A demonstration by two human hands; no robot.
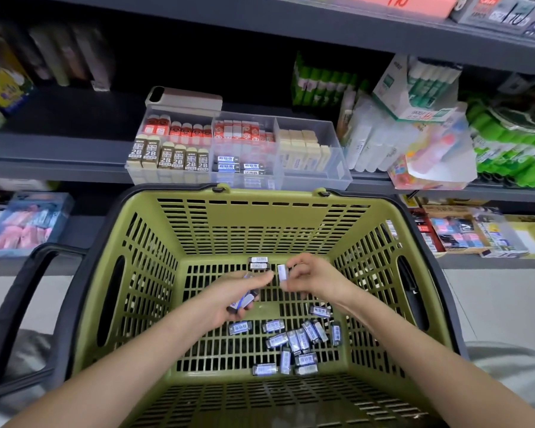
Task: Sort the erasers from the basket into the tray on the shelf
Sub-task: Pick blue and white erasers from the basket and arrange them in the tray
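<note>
Currently: right hand (309, 279) pinches one white eraser (281, 271), long axis toward the shelf; left hand (226, 301) cups several sleeved erasers (243, 301); loose pile (294, 341) on the green basket (260, 230) floor (below both hands); clear tray (315, 177) straight ahead, above the far rim

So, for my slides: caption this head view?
Left hand and right hand hold erasers inside the green basket, clear tray on the shelf ahead.

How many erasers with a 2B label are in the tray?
6 2B erasers, side by side at the tray's front left: two at left, four to their right. Others may hide behind.
</note>
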